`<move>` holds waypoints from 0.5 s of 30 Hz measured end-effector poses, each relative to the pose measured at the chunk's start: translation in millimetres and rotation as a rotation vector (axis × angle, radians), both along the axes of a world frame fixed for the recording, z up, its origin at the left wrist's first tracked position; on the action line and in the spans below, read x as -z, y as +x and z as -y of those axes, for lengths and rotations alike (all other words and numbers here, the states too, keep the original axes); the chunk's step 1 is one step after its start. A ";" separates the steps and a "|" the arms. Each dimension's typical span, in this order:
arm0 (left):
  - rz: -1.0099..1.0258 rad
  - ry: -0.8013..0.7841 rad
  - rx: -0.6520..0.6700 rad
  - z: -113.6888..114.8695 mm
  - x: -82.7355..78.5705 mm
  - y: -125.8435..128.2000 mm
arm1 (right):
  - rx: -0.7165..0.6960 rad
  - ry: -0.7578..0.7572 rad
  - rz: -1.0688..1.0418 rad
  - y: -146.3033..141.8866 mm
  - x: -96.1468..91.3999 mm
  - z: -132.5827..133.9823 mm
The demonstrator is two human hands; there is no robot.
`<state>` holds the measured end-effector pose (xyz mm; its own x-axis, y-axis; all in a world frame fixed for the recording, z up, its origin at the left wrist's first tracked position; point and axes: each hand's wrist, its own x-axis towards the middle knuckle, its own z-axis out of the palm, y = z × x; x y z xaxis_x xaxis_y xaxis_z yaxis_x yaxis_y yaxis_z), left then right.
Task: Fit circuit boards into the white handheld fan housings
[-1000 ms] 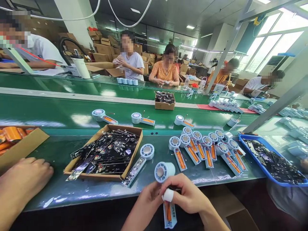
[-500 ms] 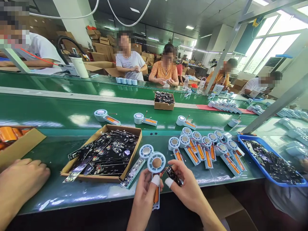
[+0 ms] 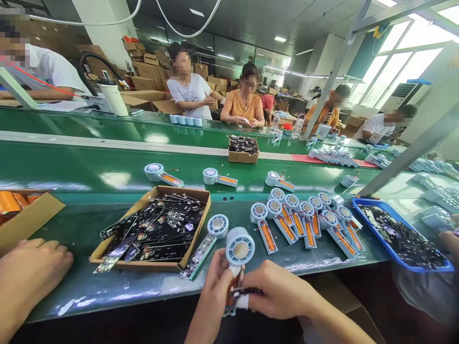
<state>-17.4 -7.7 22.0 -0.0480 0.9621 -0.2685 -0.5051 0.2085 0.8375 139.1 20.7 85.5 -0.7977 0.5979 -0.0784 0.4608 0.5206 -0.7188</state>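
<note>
My left hand (image 3: 215, 294) is closed round the handle of a pale blue handheld fan body (image 3: 239, 249), whose round head points up and away from me. My right hand (image 3: 278, 292) pinches a small black circuit board (image 3: 247, 291) flat against the open handle, where an orange battery shows. White finger cots cover a fingertip on each hand. Both hands hover at the near edge of the green bench (image 3: 107, 282).
A cardboard box of black circuit boards (image 3: 158, 229) lies left of my hands, with one open fan shell (image 3: 208, 241) beside it. Several fan bodies (image 3: 304, 220) lie to the right, then a blue tray (image 3: 401, 236). Another person's hand (image 3: 30, 272) rests at the left. Workers sit across the conveyor.
My right hand has brought the black board down from beside the fan head onto the handle. The fan body sits a little lower and more upright in my left hand.
</note>
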 end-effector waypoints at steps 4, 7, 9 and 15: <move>0.255 0.006 0.078 5.9 1.9 -5.7 | 0.218 -0.505 -0.311 -6.1 27.8 1.0; 0.255 0.020 0.057 10.7 4.3 -5.9 | 0.337 -0.618 -0.463 -10.3 46.9 7.8; 0.164 0.049 0.023 12.8 5.6 -3.5 | 0.399 -0.635 -0.537 -12.6 54.1 11.7; -0.180 0.097 -0.008 12.7 14.0 1.7 | 0.487 -0.600 -0.600 -16.3 51.0 16.7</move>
